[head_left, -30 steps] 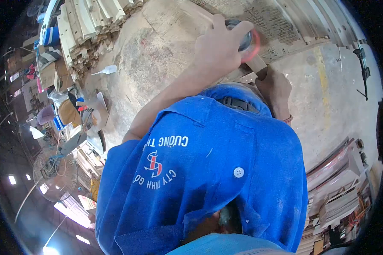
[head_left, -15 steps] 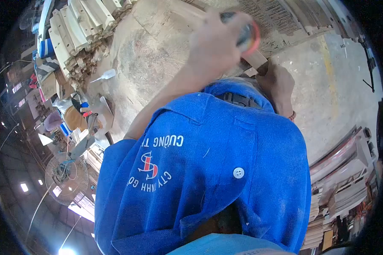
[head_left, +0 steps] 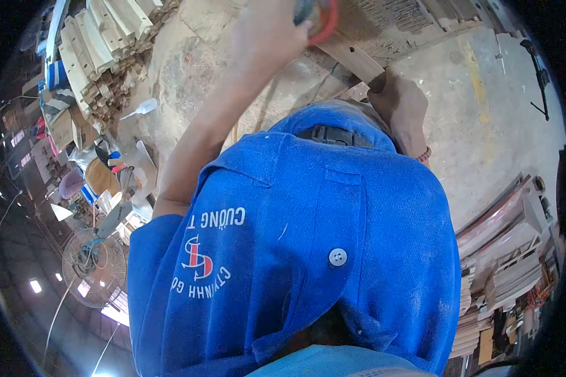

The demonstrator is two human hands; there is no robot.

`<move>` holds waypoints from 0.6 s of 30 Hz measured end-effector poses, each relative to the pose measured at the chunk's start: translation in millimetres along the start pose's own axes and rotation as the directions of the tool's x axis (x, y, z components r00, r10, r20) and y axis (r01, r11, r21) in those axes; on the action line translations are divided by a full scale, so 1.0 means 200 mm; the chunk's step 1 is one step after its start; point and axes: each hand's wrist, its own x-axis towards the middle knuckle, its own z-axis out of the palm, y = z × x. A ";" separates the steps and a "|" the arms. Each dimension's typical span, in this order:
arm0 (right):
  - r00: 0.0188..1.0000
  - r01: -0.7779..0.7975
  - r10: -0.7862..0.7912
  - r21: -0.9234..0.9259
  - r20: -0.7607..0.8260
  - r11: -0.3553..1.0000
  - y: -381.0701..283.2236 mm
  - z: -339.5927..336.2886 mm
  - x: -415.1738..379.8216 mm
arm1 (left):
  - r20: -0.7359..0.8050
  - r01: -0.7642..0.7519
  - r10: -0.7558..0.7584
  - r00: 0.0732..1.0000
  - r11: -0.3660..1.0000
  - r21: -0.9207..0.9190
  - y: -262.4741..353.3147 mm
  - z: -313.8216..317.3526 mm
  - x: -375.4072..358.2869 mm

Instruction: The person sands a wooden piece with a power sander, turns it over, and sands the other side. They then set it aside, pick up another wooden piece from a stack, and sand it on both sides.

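My left hand (head_left: pixel 267 34), blurred and near the top edge, is closed around a dark, round power tool with a red rim (head_left: pixel 326 22), which looks like a sander. That tool is at the far end of a wooden strip (head_left: pixel 352 61) with a small dark hole in it. Fingers of my right hand (head_left: pixel 401 100) wrap the near end of this strip, close to my body. A bracelet circles the right wrist. The top of the tool is cut off by the frame.
Curved wooden pieces (head_left: pixel 104 38) are stacked at the upper left, near a white squeeze bottle (head_left: pixel 146 107) on the dusty floor (head_left: pixel 198 69). A fan (head_left: pixel 94 267) stands at left. More stacked boards (head_left: pixel 506 270) lie at right.
My left hand has moved the tool up and left along the wooden strip, uncovering more of it. My right hand keeps its grip on the near end.
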 end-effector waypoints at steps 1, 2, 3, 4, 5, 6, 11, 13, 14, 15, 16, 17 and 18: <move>1.000 -0.014 0.014 -0.003 0.006 1.000 0.00 0.00 0.01 | -0.001 -0.004 0.004 1.000 1.000 -0.003 0.05 0.02 -0.01; 1.000 -0.020 0.020 -0.001 0.002 1.000 0.00 0.00 0.01 | 0.033 0.001 0.002 0.999 0.995 -0.100 0.09 0.03 -0.03; 1.000 -0.021 0.021 -0.004 -0.007 1.000 0.00 0.01 0.01 | 0.070 0.010 0.004 0.998 0.981 -0.195 0.11 0.04 -0.04; 1.000 -0.022 0.022 -0.007 -0.015 1.000 0.00 0.01 0.01 | 0.075 0.005 0.010 0.997 0.981 -0.195 0.12 0.05 -0.04; 1.000 -0.027 0.027 -0.002 -0.015 1.000 0.00 0.01 0.00 | 0.055 -0.016 0.028 0.998 0.977 -0.210 0.12 0.05 -0.04; 1.000 -0.009 0.010 0.025 -0.019 1.000 0.01 0.02 0.00 | 0.035 -0.035 0.044 0.998 0.974 -0.225 0.13 0.05 -0.04; 0.986 0.103 -0.086 0.122 -0.143 0.987 0.04 0.05 -0.01 | 0.080 0.138 -0.127 0.989 0.979 -0.149 -0.09 0.03 0.02; 0.993 0.084 -0.071 0.131 -0.099 0.988 0.04 0.04 0.00 | 0.118 0.163 -0.144 0.983 0.971 -0.173 -0.06 0.00 0.03; 0.993 0.083 -0.070 0.131 -0.098 0.988 0.04 0.04 -0.01 | 0.120 0.164 -0.144 0.982 0.971 -0.174 -0.04 0.00 0.01; 0.987 0.105 -0.090 0.111 -0.132 0.988 0.04 0.05 -0.01 | 0.124 0.126 -0.102 0.987 0.971 -0.205 -0.02 0.02 -0.01; 0.980 0.127 -0.111 0.090 -0.167 0.988 0.04 0.05 -0.01 | 0.126 0.089 -0.060 0.990 0.967 -0.237 0.03 0.01 -0.02; 0.980 0.129 -0.113 0.088 -0.167 0.988 0.03 0.04 -0.01 | 0.100 0.025 -0.013 0.995 0.992 -0.121 0.10 -0.02 -0.04; 0.993 0.067 -0.062 0.047 -0.100 0.997 0.00 0.02 0.00 | 0.098 0.025 -0.013 0.995 0.992 -0.121 0.11 0.00 -0.04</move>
